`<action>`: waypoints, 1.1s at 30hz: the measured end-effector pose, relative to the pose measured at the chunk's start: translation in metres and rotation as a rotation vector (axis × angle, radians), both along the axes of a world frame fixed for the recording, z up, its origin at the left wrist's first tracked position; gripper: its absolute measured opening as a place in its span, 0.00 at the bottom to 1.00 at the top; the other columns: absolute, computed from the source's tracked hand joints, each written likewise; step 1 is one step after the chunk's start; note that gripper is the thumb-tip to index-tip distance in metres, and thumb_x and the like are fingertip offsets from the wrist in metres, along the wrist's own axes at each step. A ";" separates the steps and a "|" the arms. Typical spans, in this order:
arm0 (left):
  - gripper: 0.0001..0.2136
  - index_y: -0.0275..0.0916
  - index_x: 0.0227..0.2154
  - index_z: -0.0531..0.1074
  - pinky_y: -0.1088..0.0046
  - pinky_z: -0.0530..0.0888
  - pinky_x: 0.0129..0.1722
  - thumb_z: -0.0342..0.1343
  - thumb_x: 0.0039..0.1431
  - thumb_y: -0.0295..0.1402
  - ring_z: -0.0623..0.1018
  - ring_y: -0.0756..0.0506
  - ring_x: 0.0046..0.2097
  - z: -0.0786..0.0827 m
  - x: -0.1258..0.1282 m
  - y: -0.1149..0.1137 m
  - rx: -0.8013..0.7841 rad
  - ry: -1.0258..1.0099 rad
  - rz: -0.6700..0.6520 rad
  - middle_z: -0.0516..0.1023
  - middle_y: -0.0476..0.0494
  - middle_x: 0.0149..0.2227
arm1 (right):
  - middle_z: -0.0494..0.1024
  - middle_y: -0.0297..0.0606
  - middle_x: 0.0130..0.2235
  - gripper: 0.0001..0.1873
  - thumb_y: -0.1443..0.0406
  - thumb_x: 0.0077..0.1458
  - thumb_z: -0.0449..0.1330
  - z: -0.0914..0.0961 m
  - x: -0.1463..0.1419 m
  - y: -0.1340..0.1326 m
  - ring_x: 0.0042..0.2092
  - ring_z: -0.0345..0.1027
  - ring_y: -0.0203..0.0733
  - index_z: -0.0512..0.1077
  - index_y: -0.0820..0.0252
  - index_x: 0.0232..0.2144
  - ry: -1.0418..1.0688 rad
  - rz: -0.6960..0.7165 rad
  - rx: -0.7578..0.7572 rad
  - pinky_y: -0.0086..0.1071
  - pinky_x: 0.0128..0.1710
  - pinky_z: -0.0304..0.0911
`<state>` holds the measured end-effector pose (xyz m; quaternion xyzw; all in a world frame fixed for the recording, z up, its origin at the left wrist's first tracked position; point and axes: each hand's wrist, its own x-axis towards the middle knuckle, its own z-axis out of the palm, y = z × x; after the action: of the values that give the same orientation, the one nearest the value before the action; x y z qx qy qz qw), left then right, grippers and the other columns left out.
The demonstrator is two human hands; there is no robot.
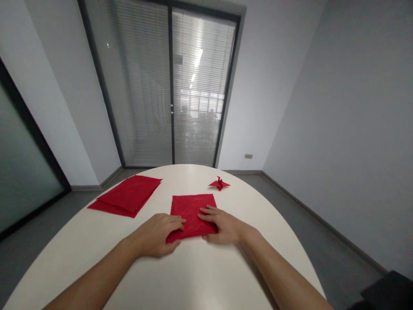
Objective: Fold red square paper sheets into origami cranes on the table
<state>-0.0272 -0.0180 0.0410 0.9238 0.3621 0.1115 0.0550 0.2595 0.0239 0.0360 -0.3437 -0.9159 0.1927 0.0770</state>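
A roughly square sheet of red paper [190, 206] lies on the table in front of me, its near edge a little raised and uneven. At its near left corner is my left hand [159, 234], the fingers curled over the paper and the thumb along the near edge, closed on it. My right hand [222, 226] rests on the right part of the sheet with fingers stretched out and spread, the thumb by the near edge. What lies under the palms is hidden.
A round white table [193, 275] carries everything. Several larger red paper sheets [129, 193] overlap at the far left. A folded red paper crane [220, 184] stands beyond the sheet, to the right. A dark object [389, 290] shows at the lower right corner.
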 end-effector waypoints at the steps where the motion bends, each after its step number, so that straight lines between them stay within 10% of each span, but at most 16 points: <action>1: 0.17 0.42 0.49 0.75 0.57 0.72 0.56 0.58 0.56 0.36 0.77 0.36 0.56 0.001 -0.001 -0.001 -0.007 0.003 -0.004 0.77 0.41 0.57 | 0.58 0.53 0.68 0.41 0.51 0.54 0.64 0.002 0.002 0.000 0.69 0.50 0.60 0.62 0.63 0.65 0.000 -0.005 -0.006 0.51 0.68 0.46; 20: 0.16 0.38 0.34 0.78 0.70 0.69 0.36 0.49 0.66 0.42 0.78 0.43 0.33 -0.017 -0.003 0.017 -0.233 -0.472 0.344 0.82 0.44 0.32 | 0.73 0.45 0.60 0.21 0.50 0.57 0.61 0.029 0.025 -0.001 0.59 0.68 0.58 0.81 0.55 0.45 0.184 -0.118 -0.242 0.48 0.58 0.60; 28: 0.18 0.37 0.28 0.75 0.71 0.65 0.30 0.50 0.64 0.45 0.74 0.44 0.29 -0.023 0.002 0.020 -0.270 -0.581 0.433 0.78 0.46 0.27 | 0.79 0.37 0.30 0.23 0.49 0.63 0.54 0.008 0.024 0.010 0.33 0.71 0.44 0.77 0.60 0.29 0.240 -0.273 -0.170 0.35 0.36 0.64; 33: 0.18 0.37 0.30 0.76 0.71 0.68 0.31 0.51 0.63 0.47 0.76 0.43 0.31 -0.023 0.004 0.021 -0.307 -0.709 0.464 0.80 0.45 0.29 | 0.79 0.39 0.32 0.23 0.47 0.63 0.53 -0.001 0.015 0.012 0.33 0.70 0.43 0.75 0.61 0.35 0.352 -0.433 -0.140 0.34 0.34 0.62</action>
<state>-0.0229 0.0032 0.0178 0.7041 0.5308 0.3755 0.2855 0.2750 0.0356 0.0354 -0.4969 -0.7782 0.2915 0.2502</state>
